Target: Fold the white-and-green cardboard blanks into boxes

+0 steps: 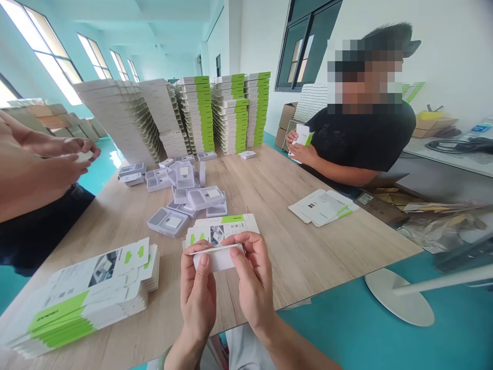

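Note:
Near the table's front edge, my left hand (200,280) and my right hand (252,272) grip a small white cardboard piece (217,259) between thumbs and fingers, one hand at each end. A fold line runs along its upper edge. Just beyond my fingers is a white and green printed carton (239,224); whether it joins the held piece I cannot tell. Left of my hands sits a stack of flat printed cartons (92,288). Clear plastic cases (168,221) with small white inserts lie in a loose pile farther back.
Tall stacks of white and green boxes (231,115) line the table's far end. Flat cartons (323,207) lie at the right. A co-worker in a black shirt (350,139) holds a carton at right; another person's hands (73,154) hold something white at left.

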The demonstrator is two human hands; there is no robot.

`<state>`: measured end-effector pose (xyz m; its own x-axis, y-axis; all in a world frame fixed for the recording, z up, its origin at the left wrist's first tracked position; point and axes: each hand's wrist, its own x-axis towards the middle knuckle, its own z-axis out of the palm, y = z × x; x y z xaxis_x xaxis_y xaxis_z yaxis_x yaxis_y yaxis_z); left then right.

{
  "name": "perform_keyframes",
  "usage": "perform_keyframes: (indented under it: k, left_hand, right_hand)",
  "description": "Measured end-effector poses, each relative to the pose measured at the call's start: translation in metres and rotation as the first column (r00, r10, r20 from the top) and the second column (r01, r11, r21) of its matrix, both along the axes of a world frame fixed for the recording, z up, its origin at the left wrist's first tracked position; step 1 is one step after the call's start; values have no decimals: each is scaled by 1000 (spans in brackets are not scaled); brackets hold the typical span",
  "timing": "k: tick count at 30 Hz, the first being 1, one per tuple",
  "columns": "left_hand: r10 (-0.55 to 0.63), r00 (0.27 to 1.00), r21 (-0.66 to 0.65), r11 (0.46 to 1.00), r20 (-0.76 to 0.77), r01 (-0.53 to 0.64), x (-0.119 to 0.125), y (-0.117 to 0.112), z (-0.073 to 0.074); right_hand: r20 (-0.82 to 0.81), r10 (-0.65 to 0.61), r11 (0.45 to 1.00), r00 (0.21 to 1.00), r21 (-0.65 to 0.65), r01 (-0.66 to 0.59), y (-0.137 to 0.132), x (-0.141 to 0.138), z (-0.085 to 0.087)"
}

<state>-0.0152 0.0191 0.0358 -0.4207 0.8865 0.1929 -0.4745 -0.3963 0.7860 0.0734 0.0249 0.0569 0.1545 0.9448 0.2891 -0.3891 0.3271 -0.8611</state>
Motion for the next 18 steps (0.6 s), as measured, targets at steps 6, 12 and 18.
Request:
perform_keyframes:
  k: [6,12,18]
  left_hand:
    - [63,998,-75,995,10,-62,1,2,0]
    - [-21,987,-95,995,-157,6,-5,5,-1]
    - [59,988,-153,985,-141,-81,2,9,-6]
  right_hand:
    - [49,-23,999,999,33,22,3,0,-3]
    - [18,-59,998,998,19,58,2,2,-2]
    - [249,-60,997,967,-25,68,3,2,1]
